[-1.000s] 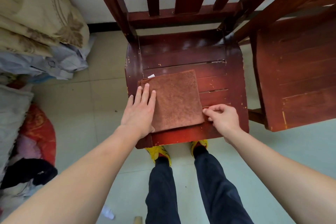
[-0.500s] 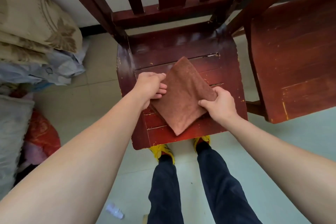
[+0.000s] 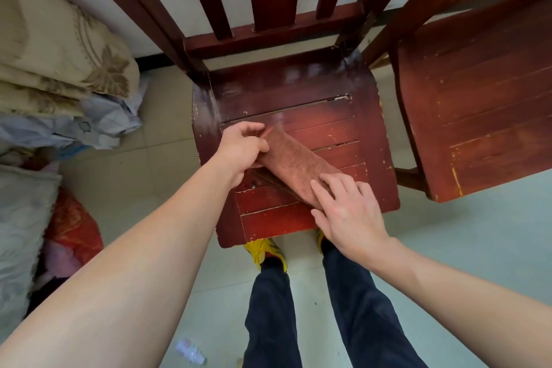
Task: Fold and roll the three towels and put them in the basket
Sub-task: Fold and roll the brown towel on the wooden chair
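Observation:
A rust-brown towel [image 3: 294, 163] lies as a narrow folded strip, slanting from upper left to lower right across the seat of a dark red wooden chair [image 3: 343, 116]. My left hand [image 3: 243, 148] grips the strip's upper left end with curled fingers. My right hand [image 3: 348, 209] lies on the lower right end, its fingers straight and pressing the cloth down. No basket and no other towel is in view.
A second red wooden chair [image 3: 484, 116] stands close on the right. Folded beige bedding [image 3: 59, 54] and bundles of cloth [image 3: 68, 230] are piled on the left. My legs and yellow shoes [image 3: 264, 251] are just under the seat's front edge, on the tiled floor.
The towel went from a flat square to a diamond held at two corners, and is now folded into a narrow slanting strip. My right hand let go its pinch and now presses flat.

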